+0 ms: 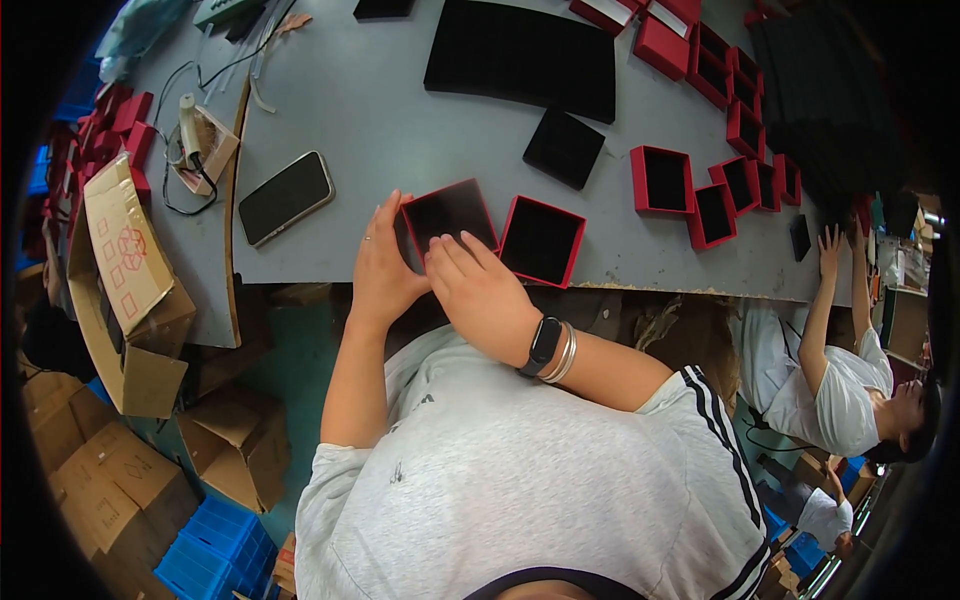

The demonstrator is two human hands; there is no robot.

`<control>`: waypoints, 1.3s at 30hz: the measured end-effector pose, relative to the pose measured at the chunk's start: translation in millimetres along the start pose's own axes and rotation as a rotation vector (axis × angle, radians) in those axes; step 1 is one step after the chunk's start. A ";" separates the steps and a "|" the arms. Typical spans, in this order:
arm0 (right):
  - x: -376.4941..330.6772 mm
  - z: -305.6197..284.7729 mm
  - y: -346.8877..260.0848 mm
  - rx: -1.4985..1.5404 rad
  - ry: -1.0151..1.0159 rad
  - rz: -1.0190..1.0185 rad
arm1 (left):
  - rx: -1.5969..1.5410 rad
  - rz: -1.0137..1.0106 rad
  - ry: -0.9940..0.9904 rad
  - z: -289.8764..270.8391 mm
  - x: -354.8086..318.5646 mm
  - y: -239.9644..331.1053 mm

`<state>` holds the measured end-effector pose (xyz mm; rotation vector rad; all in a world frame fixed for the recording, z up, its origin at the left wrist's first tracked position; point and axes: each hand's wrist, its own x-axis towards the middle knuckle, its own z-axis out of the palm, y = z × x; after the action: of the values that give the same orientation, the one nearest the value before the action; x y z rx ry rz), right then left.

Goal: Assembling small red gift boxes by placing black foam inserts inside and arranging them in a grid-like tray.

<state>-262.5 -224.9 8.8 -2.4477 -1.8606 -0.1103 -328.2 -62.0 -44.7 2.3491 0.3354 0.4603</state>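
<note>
My left hand [382, 262] and my right hand [478, 285] both grip a small square red box [447, 213] with a black lining, held tilted at the near edge of the grey table [380, 110]. Left fingers press its left side. Right fingers cover its lower right corner. A second open red box [541, 240] lies flat right beside it. A black watch band and metal bangles sit on my right wrist.
A dark phone [286, 196] lies left of my hands. A black square pad [564, 148] and a long black sheet [523, 55] lie farther back. Several open red boxes [700, 185] line the right side. Another person [830, 380] works at the right. Cardboard cartons [130, 290] stand on the floor left.
</note>
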 end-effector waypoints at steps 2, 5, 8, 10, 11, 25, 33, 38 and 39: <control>1.0 -0.8 6.1 0.115 0.027 -0.003 | -0.006 0.005 0.012 -0.7 0.4 3.0; 3.0 -1.1 14.4 0.282 -0.043 0.019 | -0.016 -0.017 0.001 -1.6 0.8 6.3; 2.4 -11.7 25.1 0.332 -0.116 0.029 | -0.010 -0.045 -0.029 -1.5 2.5 6.0; 0.5 -27.3 34.0 0.330 -0.136 0.027 | -0.003 -0.032 -0.041 -2.5 2.4 6.5; 0.4 -34.0 37.5 0.327 -0.154 0.028 | 0.000 -0.038 -0.040 -3.5 0.8 4.9; 14.2 -5.1 54.5 0.296 -0.033 0.158 | 0.006 -0.003 -0.026 -3.1 2.9 8.6; 11.8 -14.2 54.5 0.330 0.056 0.133 | -0.007 -0.028 -0.001 -3.5 3.9 4.6; 3.1 -12.4 65.0 0.333 0.082 -0.026 | -0.262 -0.099 -0.086 -13.0 6.4 0.5; 3.4 -15.7 67.2 0.344 0.101 -0.056 | -0.260 -0.081 -0.086 -14.1 7.6 -2.1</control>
<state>-197.1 -241.0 24.1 -2.1221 -1.7385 0.0758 -327.5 -49.3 -34.8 2.0872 0.3096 0.3404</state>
